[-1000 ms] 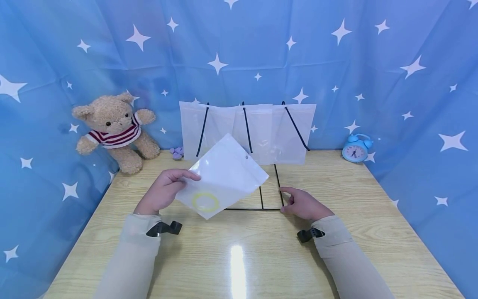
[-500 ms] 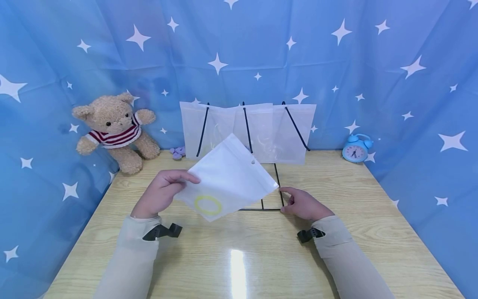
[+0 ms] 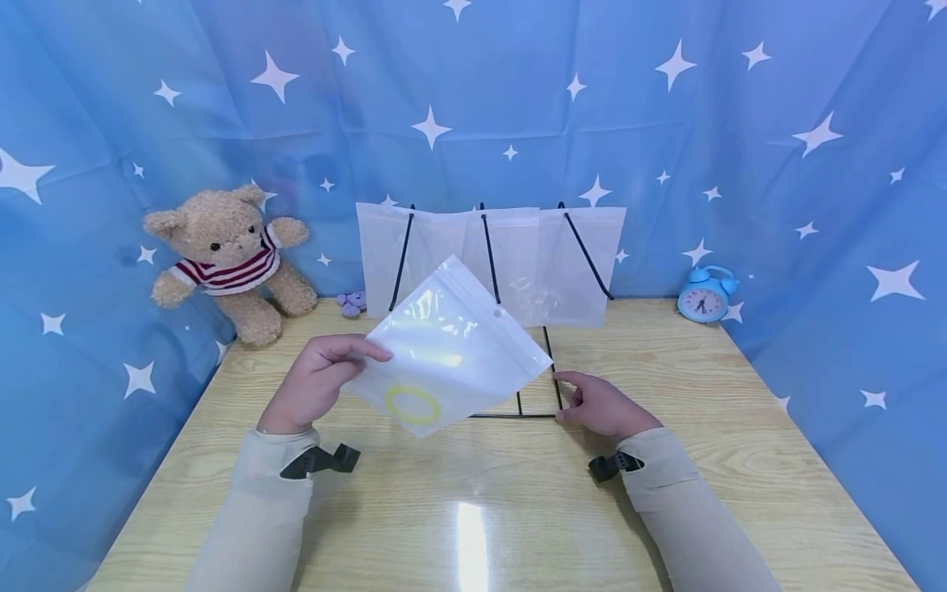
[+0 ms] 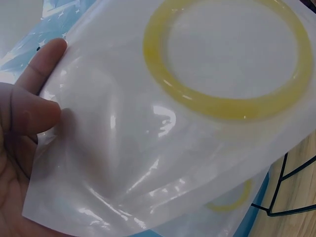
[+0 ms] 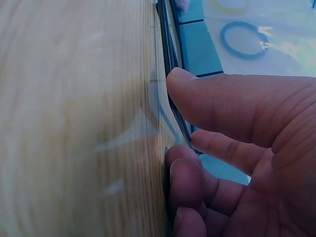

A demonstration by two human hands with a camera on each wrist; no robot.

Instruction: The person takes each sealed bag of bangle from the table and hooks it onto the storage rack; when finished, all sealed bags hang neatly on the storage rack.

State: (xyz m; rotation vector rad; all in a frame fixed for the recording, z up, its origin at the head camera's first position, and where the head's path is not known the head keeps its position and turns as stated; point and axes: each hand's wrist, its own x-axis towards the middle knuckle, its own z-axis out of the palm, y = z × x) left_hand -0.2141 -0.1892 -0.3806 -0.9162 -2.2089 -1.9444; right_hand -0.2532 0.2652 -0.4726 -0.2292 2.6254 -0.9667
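Thumb and fingers of the left hand (image 3: 311, 382) pinch a translucent zip bag (image 3: 462, 345) by its left edge. The bag is tilted, its zip edge and punched hole toward the upper right. A yellow ring (image 4: 212, 106) shows through its lower part. At the right, the right hand (image 3: 602, 403) holds the base corner of a black wire rack (image 3: 521, 416), thumb and fingers at the wire. Similar hanging bags (image 3: 555, 271) are on the rack's three slanted prongs, partly behind the held bag. One of these carries a blue ring (image 5: 228, 48) in the right wrist view.
A teddy bear (image 3: 229, 247) in a striped top sits at the back left of the wooden table (image 3: 399, 485), with a small purple toy (image 3: 351, 302) beside it. At the back right stands a blue alarm clock (image 3: 703, 298). A starry blue curtain (image 3: 740, 148) surrounds the table.
The left hand has shifted slightly left while the bag has swung, its zip corner now farther right, near the right fingertips. The right hand has stayed on the rack.
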